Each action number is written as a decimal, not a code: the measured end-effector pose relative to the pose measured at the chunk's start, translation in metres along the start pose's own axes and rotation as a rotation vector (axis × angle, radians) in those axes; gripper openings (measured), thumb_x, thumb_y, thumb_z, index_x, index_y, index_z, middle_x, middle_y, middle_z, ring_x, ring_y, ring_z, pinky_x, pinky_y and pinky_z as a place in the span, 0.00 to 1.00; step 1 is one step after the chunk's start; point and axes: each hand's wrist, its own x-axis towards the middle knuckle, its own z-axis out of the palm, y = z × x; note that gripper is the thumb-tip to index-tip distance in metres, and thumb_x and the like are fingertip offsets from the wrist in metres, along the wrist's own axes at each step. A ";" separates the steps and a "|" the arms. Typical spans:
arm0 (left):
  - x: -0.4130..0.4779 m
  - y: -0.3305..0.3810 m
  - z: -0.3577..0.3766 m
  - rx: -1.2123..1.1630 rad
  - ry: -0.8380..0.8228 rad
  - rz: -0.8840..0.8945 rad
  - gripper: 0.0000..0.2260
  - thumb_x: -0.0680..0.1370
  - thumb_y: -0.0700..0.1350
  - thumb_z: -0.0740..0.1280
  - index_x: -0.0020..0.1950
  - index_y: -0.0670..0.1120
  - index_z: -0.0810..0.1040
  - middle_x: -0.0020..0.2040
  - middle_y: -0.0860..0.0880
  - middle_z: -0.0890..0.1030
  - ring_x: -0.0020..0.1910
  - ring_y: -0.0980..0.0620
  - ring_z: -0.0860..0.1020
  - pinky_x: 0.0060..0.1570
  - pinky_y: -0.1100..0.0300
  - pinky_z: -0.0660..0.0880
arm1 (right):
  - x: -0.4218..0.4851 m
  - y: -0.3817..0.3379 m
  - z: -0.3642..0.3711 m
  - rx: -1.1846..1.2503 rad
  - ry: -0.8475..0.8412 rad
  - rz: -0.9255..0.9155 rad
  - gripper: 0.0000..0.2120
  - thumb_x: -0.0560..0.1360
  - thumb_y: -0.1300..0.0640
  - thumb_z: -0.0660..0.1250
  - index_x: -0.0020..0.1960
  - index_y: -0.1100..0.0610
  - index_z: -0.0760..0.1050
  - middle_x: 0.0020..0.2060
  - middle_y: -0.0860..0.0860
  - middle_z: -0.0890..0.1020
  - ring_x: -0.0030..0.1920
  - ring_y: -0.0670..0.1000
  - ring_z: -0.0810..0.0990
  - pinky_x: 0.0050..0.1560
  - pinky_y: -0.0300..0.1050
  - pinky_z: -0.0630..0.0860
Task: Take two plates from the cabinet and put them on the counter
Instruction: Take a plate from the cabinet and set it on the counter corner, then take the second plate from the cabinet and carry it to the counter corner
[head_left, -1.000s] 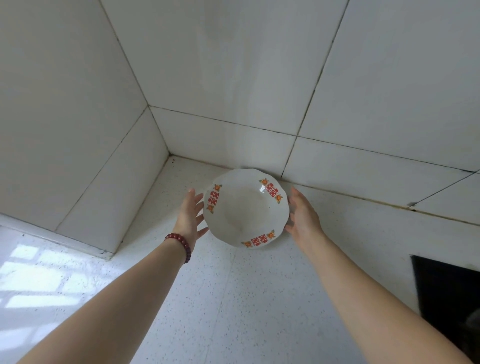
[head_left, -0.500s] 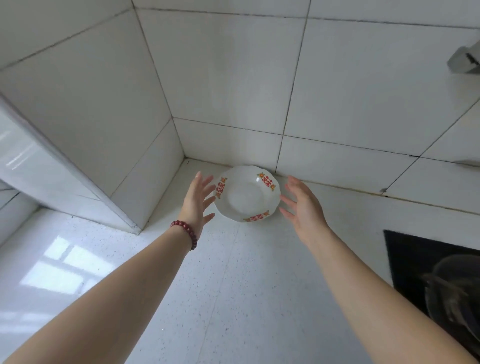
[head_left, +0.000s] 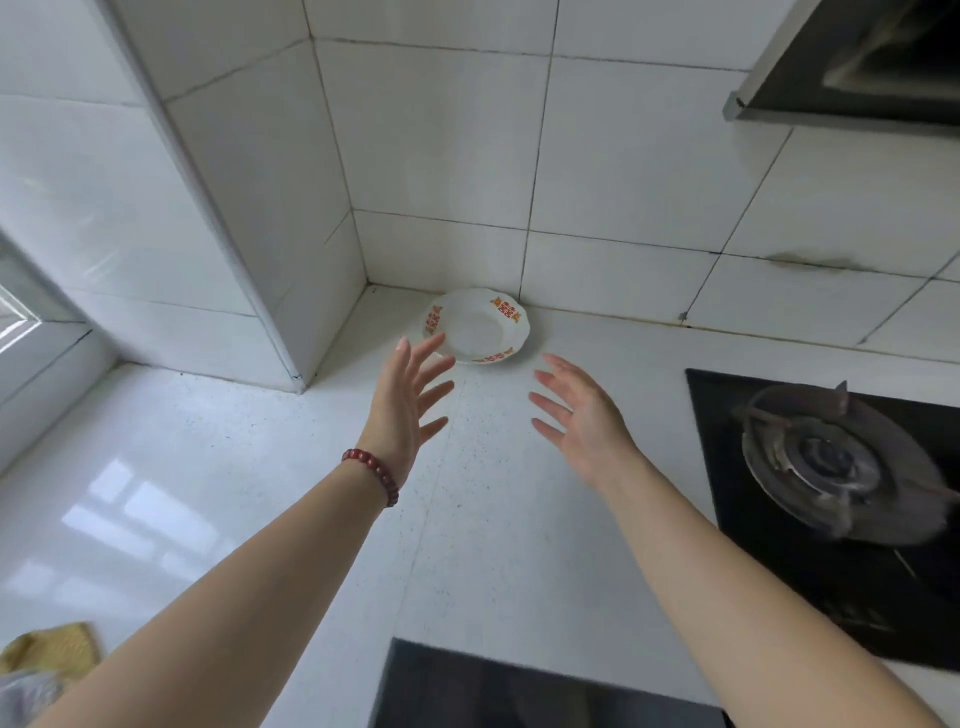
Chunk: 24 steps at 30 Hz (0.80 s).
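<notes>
1. The plate (head_left: 475, 326) sits in the far corner of the speckled worktop (head_left: 311, 467), close to the tiled wall (head_left: 441, 156). It is glossy white ceramic with a scalloped rim and red-orange motifs.
2. It is likely rigid, slick, breakable and fairly light, and best gripped at opposite rim edges.
3. The left hand (head_left: 402, 400) and right hand (head_left: 582, 415) hover on its near side, fingers (head_left: 553, 366) spread, holding nothing.

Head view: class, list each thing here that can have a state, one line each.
plate: upright, empty, on the counter in the corner, gripped by neither hand.
left hand: open, fingers spread, holding nothing.
right hand: open, fingers spread, holding nothing.
gas burner: no flame visible, no pot on it.
</notes>
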 end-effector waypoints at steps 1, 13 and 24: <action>-0.016 -0.004 -0.002 0.012 -0.016 0.004 0.24 0.76 0.64 0.48 0.65 0.59 0.72 0.65 0.52 0.75 0.64 0.51 0.72 0.65 0.41 0.64 | -0.016 0.005 -0.001 -0.001 0.011 -0.007 0.11 0.75 0.49 0.63 0.57 0.46 0.76 0.58 0.46 0.78 0.58 0.50 0.77 0.52 0.48 0.74; -0.191 -0.044 0.002 -0.022 -0.246 -0.013 0.19 0.76 0.61 0.52 0.60 0.58 0.76 0.64 0.51 0.76 0.63 0.49 0.73 0.65 0.42 0.65 | -0.229 0.064 -0.034 0.029 0.145 -0.123 0.10 0.72 0.51 0.70 0.54 0.47 0.78 0.58 0.47 0.79 0.58 0.50 0.77 0.56 0.47 0.75; -0.260 -0.077 0.064 0.002 -0.423 -0.056 0.18 0.75 0.58 0.57 0.61 0.56 0.76 0.62 0.51 0.78 0.62 0.48 0.74 0.62 0.45 0.68 | -0.343 0.089 -0.119 0.143 0.331 -0.178 0.14 0.71 0.49 0.71 0.56 0.48 0.77 0.57 0.47 0.81 0.57 0.49 0.78 0.56 0.48 0.75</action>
